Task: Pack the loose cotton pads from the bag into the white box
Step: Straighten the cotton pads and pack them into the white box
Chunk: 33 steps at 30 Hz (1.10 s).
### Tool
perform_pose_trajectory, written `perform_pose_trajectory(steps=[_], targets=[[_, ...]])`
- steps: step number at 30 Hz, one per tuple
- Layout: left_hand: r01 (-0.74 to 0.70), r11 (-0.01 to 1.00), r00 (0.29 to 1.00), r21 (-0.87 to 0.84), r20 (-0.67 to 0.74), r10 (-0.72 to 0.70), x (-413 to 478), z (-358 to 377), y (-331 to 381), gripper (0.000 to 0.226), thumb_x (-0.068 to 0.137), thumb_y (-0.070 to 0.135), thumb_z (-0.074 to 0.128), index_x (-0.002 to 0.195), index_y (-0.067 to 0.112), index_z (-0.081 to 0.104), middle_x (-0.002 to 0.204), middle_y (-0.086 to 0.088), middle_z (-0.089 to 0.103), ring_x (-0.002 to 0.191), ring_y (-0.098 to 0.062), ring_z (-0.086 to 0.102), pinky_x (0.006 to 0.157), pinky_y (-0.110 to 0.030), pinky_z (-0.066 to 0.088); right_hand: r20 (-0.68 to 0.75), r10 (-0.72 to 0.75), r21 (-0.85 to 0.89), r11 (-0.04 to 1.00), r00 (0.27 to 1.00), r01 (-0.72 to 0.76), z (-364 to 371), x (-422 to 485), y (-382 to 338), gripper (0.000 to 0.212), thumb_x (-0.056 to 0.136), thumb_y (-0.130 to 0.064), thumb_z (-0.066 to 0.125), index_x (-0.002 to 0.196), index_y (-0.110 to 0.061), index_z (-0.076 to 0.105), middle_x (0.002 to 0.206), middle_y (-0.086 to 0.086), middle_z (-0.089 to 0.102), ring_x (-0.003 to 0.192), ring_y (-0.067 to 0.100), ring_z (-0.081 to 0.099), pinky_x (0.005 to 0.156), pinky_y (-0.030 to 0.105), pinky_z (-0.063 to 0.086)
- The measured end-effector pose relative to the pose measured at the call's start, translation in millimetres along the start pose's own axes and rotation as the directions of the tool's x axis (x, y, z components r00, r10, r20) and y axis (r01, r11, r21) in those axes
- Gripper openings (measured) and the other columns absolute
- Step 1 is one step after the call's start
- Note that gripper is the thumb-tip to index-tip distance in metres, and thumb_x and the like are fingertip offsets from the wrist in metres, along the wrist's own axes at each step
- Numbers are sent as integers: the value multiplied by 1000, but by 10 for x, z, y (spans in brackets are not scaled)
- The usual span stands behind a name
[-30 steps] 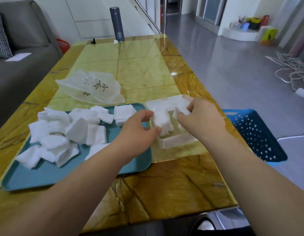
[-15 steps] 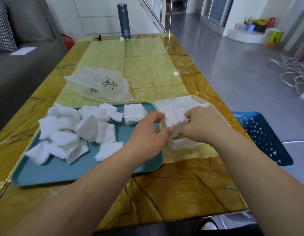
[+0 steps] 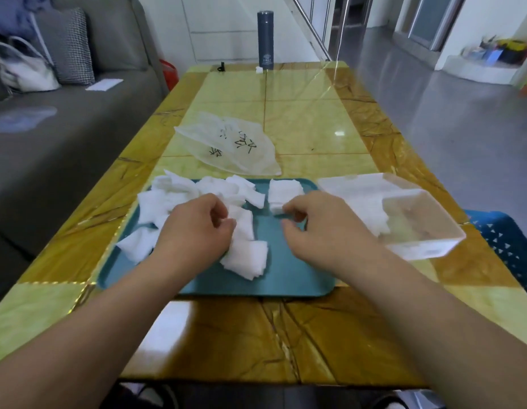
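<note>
Loose white cotton pads (image 3: 167, 199) lie heaped on the left of a teal tray (image 3: 285, 278). A small neat stack of pads (image 3: 285, 190) sits at the tray's far right. My left hand (image 3: 194, 231) rests on the heap, fingers curled, pinching a pad (image 3: 243, 228). My right hand (image 3: 318, 231) hovers over the tray; its forefinger touches the stack's near edge, the thumb apart below it. The white box (image 3: 427, 243) stands right of the tray with pads (image 3: 359, 199) inside. The crumpled clear bag (image 3: 226, 143) lies behind the tray.
A dark flask (image 3: 265, 39) stands at the table's far end. A blue perforated basket (image 3: 509, 246) sits on the floor right of the table. A grey sofa (image 3: 64, 128) with a cushion and a white handbag (image 3: 26, 69) runs along the left.
Both hands have left the white box and moved left onto the tray. The left hand now pinches a pad in the heap; the right reaches the small stack.
</note>
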<state>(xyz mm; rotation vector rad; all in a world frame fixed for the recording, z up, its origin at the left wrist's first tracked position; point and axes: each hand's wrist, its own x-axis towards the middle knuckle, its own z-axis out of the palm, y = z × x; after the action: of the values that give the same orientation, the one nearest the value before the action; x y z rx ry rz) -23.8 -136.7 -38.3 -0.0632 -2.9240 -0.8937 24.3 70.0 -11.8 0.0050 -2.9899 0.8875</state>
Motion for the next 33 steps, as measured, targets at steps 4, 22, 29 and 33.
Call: perform_pose_trajectory(steps=[4, 22, 29, 33], targets=[[27, 1000, 1000, -4, 15, -27, 84, 110, -69, 26, 81, 45, 78, 89, 29, 58, 80, 12, 65, 78, -6, 61, 73, -32, 52, 187, -30, -109, 993, 982, 51, 426, 108, -110, 32, 94, -50, 59, 90, -19, 66, 99, 2, 64, 97, 27, 62, 81, 40, 55], [59, 926, 993, -372, 117, -16, 137, 157, -164, 9, 83, 25, 79, 86, 25, 71, 79, 7, 73, 74, -7, 68, 71, -26, 55, 248, 45, 91, 993, 968, -69, 588, 197, -105, 30, 81, -41, 76, 100, -31, 56, 93, -15, 58, 86, 6, 56, 69, 29, 43], [14, 980, 995, -197, 100, 6, 146, 77, -209, 18, 84, 33, 79, 98, 29, 68, 84, 11, 69, 76, 1, 62, 65, -15, 43, 205, 45, 121, 990, 978, -71, 520, 167, -39, 6, 88, -32, 75, 89, -27, 72, 82, -15, 67, 77, -1, 60, 64, 17, 43], [13, 974, 994, -226, 106, 11, 128, 75, -186, 7, 88, 33, 74, 91, 30, 69, 82, 11, 70, 75, -2, 64, 67, -21, 47, 86, 40, 279, 958, 996, -63, 465, 191, -6, 9, 86, -26, 75, 81, -23, 68, 75, -10, 67, 68, -3, 58, 61, 14, 42]])
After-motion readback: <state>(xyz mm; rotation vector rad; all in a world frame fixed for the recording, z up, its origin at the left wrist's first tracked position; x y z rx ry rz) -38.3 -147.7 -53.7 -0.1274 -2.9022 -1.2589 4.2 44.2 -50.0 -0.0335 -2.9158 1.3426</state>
